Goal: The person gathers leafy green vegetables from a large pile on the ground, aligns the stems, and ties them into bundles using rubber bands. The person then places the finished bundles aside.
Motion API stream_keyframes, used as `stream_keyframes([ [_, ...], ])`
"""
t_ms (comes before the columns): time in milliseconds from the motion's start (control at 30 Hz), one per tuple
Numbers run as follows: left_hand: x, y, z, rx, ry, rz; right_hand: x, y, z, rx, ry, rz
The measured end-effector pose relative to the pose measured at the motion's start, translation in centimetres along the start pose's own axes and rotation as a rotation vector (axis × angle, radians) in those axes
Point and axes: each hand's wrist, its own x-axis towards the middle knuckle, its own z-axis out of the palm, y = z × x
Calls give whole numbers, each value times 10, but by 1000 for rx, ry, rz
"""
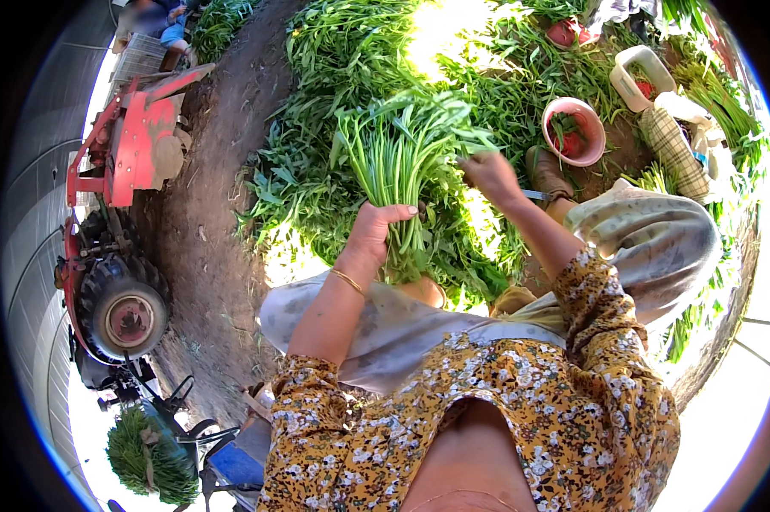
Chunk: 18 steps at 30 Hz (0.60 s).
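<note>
My left hand (376,230) is wrapped round the stems of a thick bunch of long-stemmed leafy greens (395,158). Its thumb lies across the stems, and the leafy tops fan out away from me. To the right of the bunch, my right hand (491,177) is closed, close to the outer leaves. Whatever its curled fingers hold, if anything, I cannot make out. Beneath and beyond both hands spreads a big loose heap of the same greens (334,60). My knees are bent wide on either side of the work.
A pink bucket (597,136) with red things inside stands right of the heap. Farther right are a pale rectangular tub (626,77) and a plaid cloth bag (671,149). A red tractor (133,141) stands left across bare soil. Another person (159,21) is at the far left.
</note>
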Motion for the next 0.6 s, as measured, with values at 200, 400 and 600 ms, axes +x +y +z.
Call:
stream_keyframes([
  [200, -13, 3, 12, 157, -46, 86, 1, -70, -1, -139, 375, -629],
  [400, -12, -2, 12, 234, -71, 147, 32, -76, 17, 351, 3, -83],
  [600, -12, -4, 2, 233, -72, 137, 32, -64, 14, 491, 57, -125],
])
